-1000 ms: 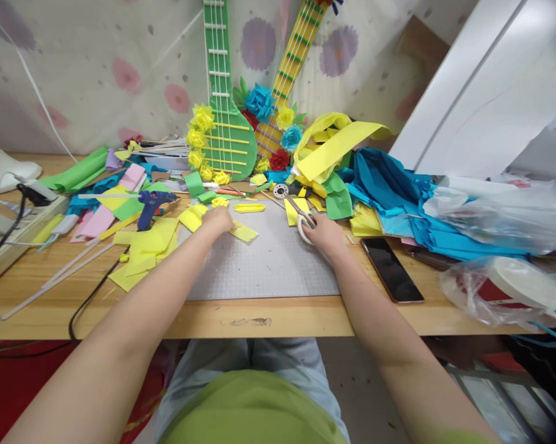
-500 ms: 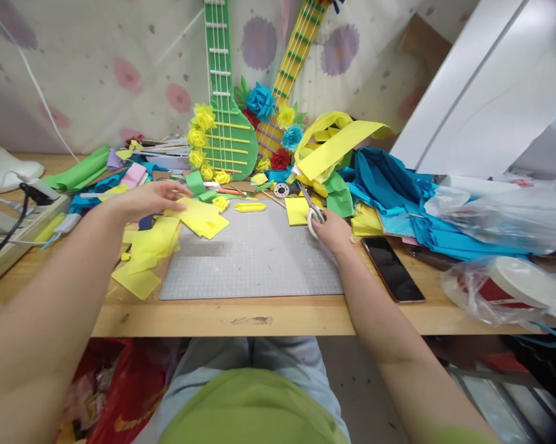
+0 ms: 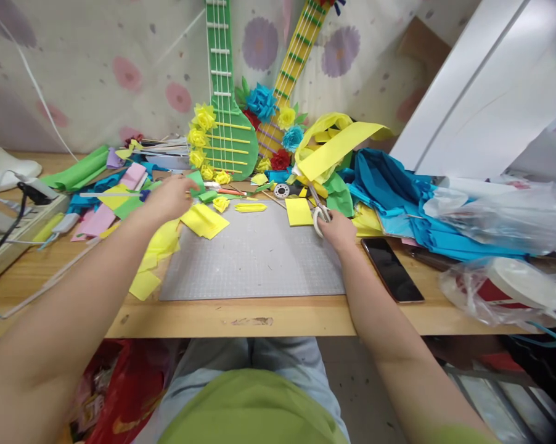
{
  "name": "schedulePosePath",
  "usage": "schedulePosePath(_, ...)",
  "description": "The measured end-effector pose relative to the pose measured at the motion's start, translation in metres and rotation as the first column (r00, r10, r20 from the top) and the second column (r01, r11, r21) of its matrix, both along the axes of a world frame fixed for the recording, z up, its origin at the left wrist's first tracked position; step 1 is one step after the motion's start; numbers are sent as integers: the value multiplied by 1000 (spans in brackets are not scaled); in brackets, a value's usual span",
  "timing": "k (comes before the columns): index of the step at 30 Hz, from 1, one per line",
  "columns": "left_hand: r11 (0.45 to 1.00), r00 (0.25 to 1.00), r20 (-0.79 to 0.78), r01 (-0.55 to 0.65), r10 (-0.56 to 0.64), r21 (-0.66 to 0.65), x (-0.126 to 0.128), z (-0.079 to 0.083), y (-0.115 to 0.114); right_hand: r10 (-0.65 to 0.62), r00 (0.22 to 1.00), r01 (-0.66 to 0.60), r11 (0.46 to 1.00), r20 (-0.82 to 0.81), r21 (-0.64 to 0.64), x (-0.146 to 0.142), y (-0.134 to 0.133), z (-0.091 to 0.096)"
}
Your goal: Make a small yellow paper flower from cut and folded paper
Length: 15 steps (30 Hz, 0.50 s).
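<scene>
One wooden tabletop (image 3: pixel 176 322): pale grain, scuffed along the near edge.
Grey mat (image 3: pixel 259 265): flat, rectangular, gridded, flecked with tiny scraps.
Phone (image 3: pixel 392 269): glossy dark slab, just right of the mat.
Right hand (image 3: pixel 340 232): fingers closed on the scissors (image 3: pixel 323 213) at their handles; white loops, metal blades pointing away.
Scissor handling: best kept low, points turned from both arms and clear of the paper.
Yellow sheets (image 3: pixel 206 222): thin, matte, overlapping at the mat's far left; likely to crease, so better lifted singly by an edge.
Yellow square (image 3: pixel 298 212): flat, crisp-edged, just left of the scissors.
Left hand (image 3: pixel 174 194): fingers curled beside the sheets; whether they pinch anything, I cannot tell.
Folded yellow piece (image 3: pixel 250 208): slim, pleated, between sheets and square.
Green guitar (image 3: pixel 238 132): rounded body, ruffled yellow paper flowers (image 3: pixel 197 137) down one side, against a patterned curtain (image 3: pixel 167 55).
</scene>
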<state>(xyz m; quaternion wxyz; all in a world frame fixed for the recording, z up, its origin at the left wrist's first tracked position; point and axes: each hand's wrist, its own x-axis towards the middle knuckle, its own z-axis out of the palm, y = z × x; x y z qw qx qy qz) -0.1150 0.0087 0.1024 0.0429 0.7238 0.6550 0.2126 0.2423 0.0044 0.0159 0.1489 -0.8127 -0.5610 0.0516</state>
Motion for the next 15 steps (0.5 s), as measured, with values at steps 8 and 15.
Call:
schedulePosePath(8, 972, 957, 269, 159, -108, -172, 163, -44, 10, -42, 999, 45, 994, 29, -101, -3, 2, -3)
schedulePosePath(15, 818, 472, 788, 209, 395, -536, 220, -63, 40, -9, 996, 16, 997, 86, -71, -11, 2, -4)
